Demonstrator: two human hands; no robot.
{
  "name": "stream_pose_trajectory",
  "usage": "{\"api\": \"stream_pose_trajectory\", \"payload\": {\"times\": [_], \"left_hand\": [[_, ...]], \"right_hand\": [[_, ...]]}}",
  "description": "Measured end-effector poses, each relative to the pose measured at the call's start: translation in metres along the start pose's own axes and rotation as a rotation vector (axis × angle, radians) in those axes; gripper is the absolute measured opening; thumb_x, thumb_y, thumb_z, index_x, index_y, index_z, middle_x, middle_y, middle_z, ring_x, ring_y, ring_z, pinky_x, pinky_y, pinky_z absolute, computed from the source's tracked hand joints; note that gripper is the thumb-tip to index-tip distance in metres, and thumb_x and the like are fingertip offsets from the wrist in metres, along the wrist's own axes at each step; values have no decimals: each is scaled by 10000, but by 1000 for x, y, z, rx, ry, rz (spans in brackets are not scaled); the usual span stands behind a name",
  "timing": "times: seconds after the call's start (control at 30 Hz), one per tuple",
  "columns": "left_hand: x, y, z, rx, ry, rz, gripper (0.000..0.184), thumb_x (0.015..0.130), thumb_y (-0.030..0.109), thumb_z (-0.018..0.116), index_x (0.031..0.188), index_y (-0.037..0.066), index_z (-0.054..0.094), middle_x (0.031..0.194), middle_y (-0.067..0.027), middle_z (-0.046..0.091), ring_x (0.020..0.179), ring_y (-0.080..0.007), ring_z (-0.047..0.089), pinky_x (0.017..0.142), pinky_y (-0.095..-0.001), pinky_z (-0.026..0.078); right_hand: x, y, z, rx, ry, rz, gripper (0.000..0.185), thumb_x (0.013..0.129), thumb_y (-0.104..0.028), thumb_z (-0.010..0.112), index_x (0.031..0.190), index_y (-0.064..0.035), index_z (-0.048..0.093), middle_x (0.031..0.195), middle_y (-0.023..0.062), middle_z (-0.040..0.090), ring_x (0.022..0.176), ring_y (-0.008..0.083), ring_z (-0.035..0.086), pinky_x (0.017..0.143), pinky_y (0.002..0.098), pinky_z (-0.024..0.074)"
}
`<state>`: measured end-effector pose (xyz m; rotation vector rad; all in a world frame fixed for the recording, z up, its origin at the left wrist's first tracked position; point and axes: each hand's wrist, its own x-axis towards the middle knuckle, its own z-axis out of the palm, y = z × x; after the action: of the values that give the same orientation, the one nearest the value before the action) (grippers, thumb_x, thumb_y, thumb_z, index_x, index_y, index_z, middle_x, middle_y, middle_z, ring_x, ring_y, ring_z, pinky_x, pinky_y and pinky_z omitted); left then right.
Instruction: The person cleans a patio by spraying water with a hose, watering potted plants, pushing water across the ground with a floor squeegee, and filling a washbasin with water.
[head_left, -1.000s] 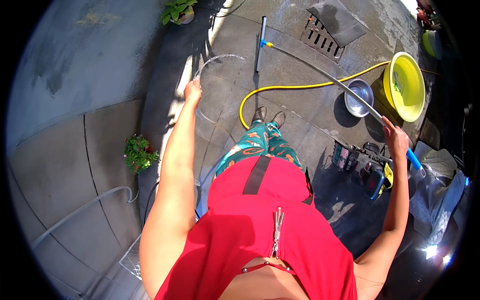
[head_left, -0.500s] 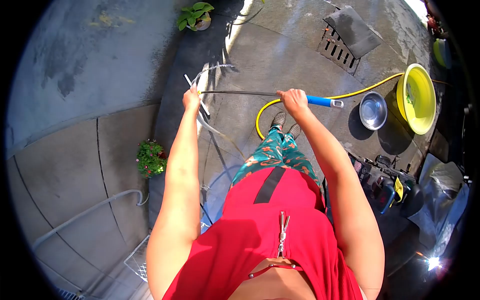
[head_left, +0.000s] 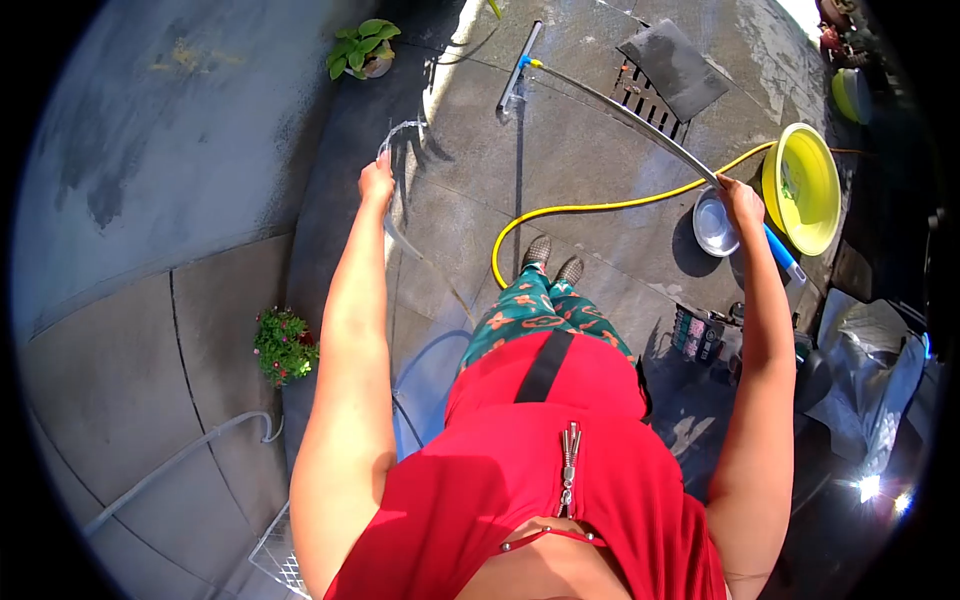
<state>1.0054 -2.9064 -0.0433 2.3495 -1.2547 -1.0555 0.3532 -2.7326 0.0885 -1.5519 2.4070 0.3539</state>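
Note:
My left hand is closed round a clear hose; water arcs from its end just above my fingers. In my right hand is the pole of a floor squeegee, gripped above its blue handle end. The squeegee's head is at the far side of the paving, left of the drain grate. A metal basin is partly hidden behind my right hand.
A yellow hose curves across the paved floor past my feet. At right stands a yellow tub. A loose slab partly covers the drain grate. Potted plants are along the left wall.
My right hand has moved right with the squeegee, and its head has swung away from my left hand toward the drain. My left hand keeps the clear hose, slightly further left.

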Motion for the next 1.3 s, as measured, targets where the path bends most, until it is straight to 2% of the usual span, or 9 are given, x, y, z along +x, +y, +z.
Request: {"api": "stream_pose_trajectory", "payload": {"times": [0.07,0.27,0.37,0.5,0.63,0.8,1.13,1.27,1.3], "left_hand": [[-17,26,6,-60,-63,-59,571,926,513,438,647,43,604,553,-84,590,516,-228,594,568,-385,456],[-35,52,29,-165,-174,9,514,929,487,471,635,72,540,502,-38,511,397,-169,494,399,-334,365],[-51,62,40,-249,-253,32,458,938,478,474,653,120,461,462,10,402,315,-106,342,312,-277,261],[-52,48,71,-173,-287,71,481,929,497,475,625,126,453,457,20,396,329,-107,349,323,-282,256],[-83,60,93,0,-363,129,531,917,510,475,641,64,558,525,-41,526,468,-166,517,460,-341,383],[-102,62,133,142,-308,318,557,918,540,464,618,72,501,485,-24,473,367,-150,432,375,-319,353],[-185,85,196,96,-279,216,508,922,529,473,649,100,484,502,-1,440,361,-119,381,342,-298,314],[-204,89,229,169,-192,318,518,929,516,468,667,70,492,509,-22,451,359,-136,398,344,-306,316],[-214,95,234,188,-189,288,539,926,529,442,691,53,536,574,-73,511,479,-207,471,454,-353,357]], "right_hand": [[-6,50,-2,-48,23,105,329,875,-326,579,1201,-297,615,976,130,676,897,325,652,783,428,512],[-67,104,-35,-240,118,94,330,889,-293,562,1216,-332,586,904,146,677,805,337,658,709,431,519],[-107,105,-44,-214,143,52,337,888,-289,567,1219,-355,573,839,150,672,750,344,656,656,457,511],[-162,68,-46,-189,44,19,330,880,-283,584,1203,-349,591,749,150,651,680,331,648,610,436,510],[-186,27,-5,-29,47,-112,306,862,-302,610,1168,-315,624,690,134,628,627,314,641,561,433,496],[-180,14,51,62,13,-233,293,841,-285,634,1132,-307,646,676,136,638,615,308,645,546,427,492],[-173,240,51,47,1,-105,302,820,-256,661,1120,-287,670,752,155,662,694,321,655,621,423,505],[-180,333,36,-54,57,5,315,824,-252,653,1137,-288,656,763,151,659,721,327,652,642,426,510],[-180,354,34,-90,84,20,320,827,-263,650,1145,-297,649,762,147,657,715,329,650,641,427,511]]}}
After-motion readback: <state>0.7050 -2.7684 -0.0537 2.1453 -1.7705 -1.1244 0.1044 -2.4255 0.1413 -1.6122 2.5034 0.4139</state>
